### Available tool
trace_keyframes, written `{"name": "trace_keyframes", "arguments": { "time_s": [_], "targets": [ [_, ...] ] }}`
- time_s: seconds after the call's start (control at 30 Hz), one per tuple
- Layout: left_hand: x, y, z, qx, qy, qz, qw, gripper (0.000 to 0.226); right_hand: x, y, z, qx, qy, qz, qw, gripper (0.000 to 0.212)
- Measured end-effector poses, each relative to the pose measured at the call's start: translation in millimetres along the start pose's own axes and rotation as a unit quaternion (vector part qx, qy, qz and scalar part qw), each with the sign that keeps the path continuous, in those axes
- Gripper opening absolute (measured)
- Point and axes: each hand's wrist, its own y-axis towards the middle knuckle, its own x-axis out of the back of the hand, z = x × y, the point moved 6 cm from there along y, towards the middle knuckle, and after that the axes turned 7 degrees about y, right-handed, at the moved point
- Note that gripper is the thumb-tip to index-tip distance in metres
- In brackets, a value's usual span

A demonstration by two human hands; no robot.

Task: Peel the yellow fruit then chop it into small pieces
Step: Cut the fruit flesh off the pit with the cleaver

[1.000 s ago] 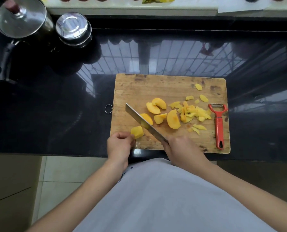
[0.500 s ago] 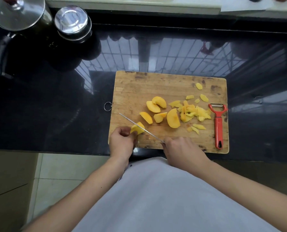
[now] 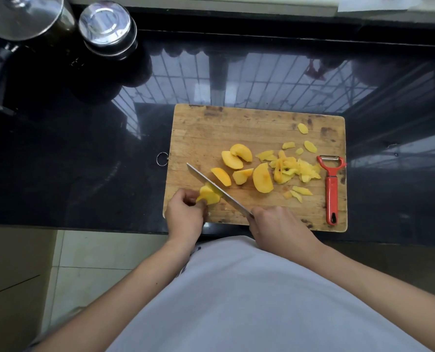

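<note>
Two lidded steel pots (image 3: 107, 26) stand at the far left of the black worktop (image 3: 59, 153); their contents are hidden; on the wooden cutting board (image 3: 236, 123) lie peeled yellow wedges (image 3: 262, 177) and a heap of peel scraps (image 3: 292, 168) — a red peeler (image 3: 331, 189) rests at the right edge; the left hand (image 3: 184, 215) pinches a yellow fruit piece (image 3: 208, 195) at the board's near left, the knife (image 3: 216, 189) blade set on it; the right hand (image 3: 279, 228) — its grip curled round the knife handle.

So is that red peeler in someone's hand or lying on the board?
Lying on the board. The red peeler rests flat at the cutting board's right edge, untouched by either hand.
</note>
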Motion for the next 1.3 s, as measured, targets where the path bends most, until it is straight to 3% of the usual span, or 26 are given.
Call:
{"name": "trace_keyframes", "arguments": {
  "time_s": [0.17, 0.47, 0.77, 1.0, 1.13, 1.3],
  "targets": [
    [-1.0, -2.4, 3.9, 0.052, -0.08, -0.008, 0.995, 0.011, 2.1, 0.3, 1.0, -0.01, 0.015, 0.01, 1.0, 0.022],
    [-5.2, 0.2, 3.1, 0.042, -0.068, -0.014, 0.997, 0.016, -5.5, 1.1, -0.5, -0.021, -0.045, 0.025, 0.998, 0.018],
    [-2.9, 1.7, 1.5, 0.03, -0.047, -0.005, 0.998, 0.02, -17.3, 15.5, -4.5, -0.057, -0.003, 0.047, 0.997, 0.017],
    [0.2, 1.8, -4.8, -0.022, 0.044, 0.011, 0.999, 0.017, -18.5, 24.0, -2.4, -0.041, 0.014, 0.013, 0.999, 0.019],
    [-4.1, -4.4, -4.1, -0.056, 0.065, 0.059, 0.995, 0.028, -13.0, 20.6, -5.2, -0.034, 0.044, -0.02, 0.998, 0.027],
    [-7.1, -11.5, 0.4, -0.037, 0.06, 0.082, 0.994, 0.005, 0.6, 8.2, -0.3, -0.002, 0.064, -0.058, 0.996, 0.025]
  ]
}}
